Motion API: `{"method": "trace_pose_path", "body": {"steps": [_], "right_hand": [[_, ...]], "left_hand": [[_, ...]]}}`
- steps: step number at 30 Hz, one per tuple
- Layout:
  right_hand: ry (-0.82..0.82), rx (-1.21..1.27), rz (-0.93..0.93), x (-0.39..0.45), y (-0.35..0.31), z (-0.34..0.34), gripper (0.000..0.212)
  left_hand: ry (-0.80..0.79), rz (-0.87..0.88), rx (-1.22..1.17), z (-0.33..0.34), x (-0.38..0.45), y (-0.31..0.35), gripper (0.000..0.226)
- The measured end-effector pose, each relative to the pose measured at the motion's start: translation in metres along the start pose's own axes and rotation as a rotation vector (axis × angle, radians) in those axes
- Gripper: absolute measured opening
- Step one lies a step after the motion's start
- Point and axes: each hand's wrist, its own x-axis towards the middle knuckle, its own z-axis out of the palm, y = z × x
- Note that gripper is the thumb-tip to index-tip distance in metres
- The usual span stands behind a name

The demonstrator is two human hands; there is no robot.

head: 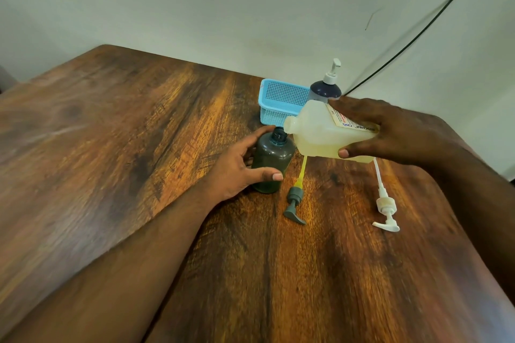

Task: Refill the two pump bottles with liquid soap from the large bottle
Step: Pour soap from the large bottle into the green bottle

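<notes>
Wood-grain table (139,147) runs up to a pale wall, where a blue basket (281,100) and a second pump bottle (324,89) stand. Left hand (239,167) wraps the open grey bottle (271,159), keeping it upright. Right hand (384,131) grips the large bottle (320,133), tipped nearly horizontal, its long axis pointing left so the spout sits just beside and above the grey bottle's mouth. Two removed pumps, grey (294,200) and white (386,209), lie nearer the person.

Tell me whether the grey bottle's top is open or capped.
Open: the grey bottle shows a bare neck, and the grey pump lies on the table.
</notes>
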Motion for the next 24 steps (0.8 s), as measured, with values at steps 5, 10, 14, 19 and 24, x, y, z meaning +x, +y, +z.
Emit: {"method": "trace_pose_path", "body": {"steps": [5, 10, 14, 19, 24], "right_hand": [[-0.029, -0.024, 0.025, 0.0039, 0.0030, -0.0003, 0.083], [-0.042, -0.037, 0.037, 0.0038, 0.0023, 0.0004, 0.087], [-0.036, -0.015, 0.036, 0.0049, 0.0018, 0.0003, 0.087], [-0.035, -0.009, 0.025, 0.0051, 0.0027, -0.0001, 0.088], [-0.041, -0.013, 0.034, 0.0055, 0.0036, -0.0004, 0.089]], "left_hand": [[-0.006, 0.000, -0.015, 0.0007, 0.0001, -0.0002, 0.092], [-0.002, 0.006, 0.000, 0.0001, -0.0001, -0.0006, 0.092], [-0.001, 0.004, -0.002, 0.0002, 0.0005, -0.0017, 0.090], [-0.005, 0.012, 0.001, 0.0006, 0.0008, -0.0022, 0.094], [-0.009, 0.013, -0.009, 0.0003, 0.0010, -0.0024, 0.094]]}}
